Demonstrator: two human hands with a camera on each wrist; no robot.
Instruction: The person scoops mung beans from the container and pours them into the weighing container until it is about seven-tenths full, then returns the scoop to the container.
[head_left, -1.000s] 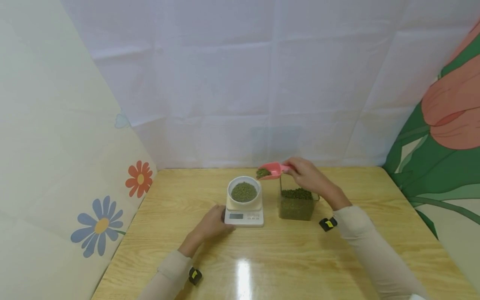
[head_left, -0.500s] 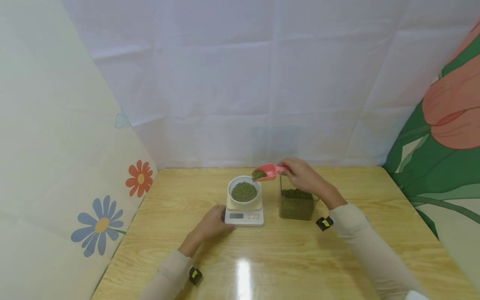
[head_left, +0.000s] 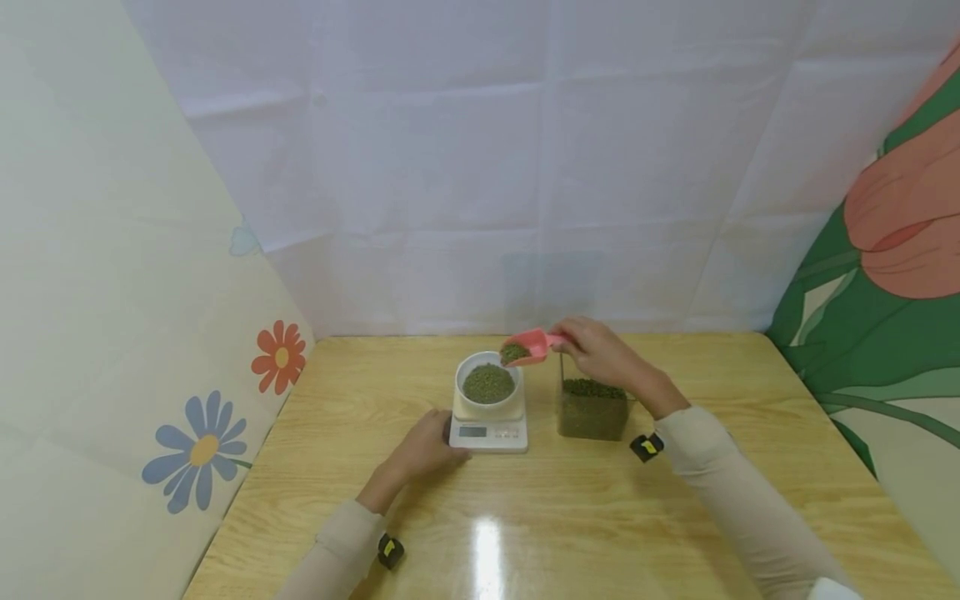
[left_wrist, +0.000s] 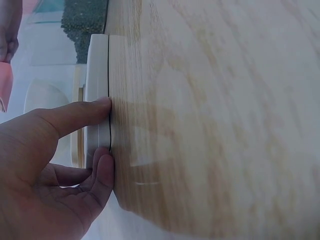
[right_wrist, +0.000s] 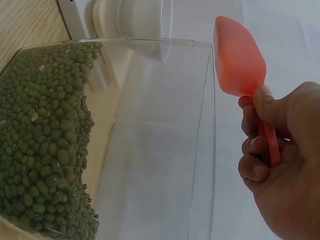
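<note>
My right hand (head_left: 602,357) grips a pink scoop (right_wrist: 239,57) by its handle, with mung beans (head_left: 514,353) heaped in its front. The scoop's tip is over the right rim of a white bowl (head_left: 487,411), which holds more mung beans (head_left: 487,384). This bowl rests on a white kitchen scale (head_left: 489,445). At the scale's left front corner, my left hand (head_left: 426,450) holds the edge; in the left wrist view its fingers (left_wrist: 82,114) press against the side. Below my right forearm stands a clear box (right_wrist: 150,165), partly filled with mung beans (right_wrist: 47,135).
The wooden table (head_left: 585,517) ends at a white cloth backdrop (head_left: 420,167) at the back. Flowered panels stand left and right. A black wrist device (head_left: 647,447) hangs at the right cuff, another wrist device (head_left: 390,551) at the left.
My right hand has moved left and slightly down, bringing the loaded scoop from beside the bowl to over its rim. The left hand, scale and box have stayed put.
</note>
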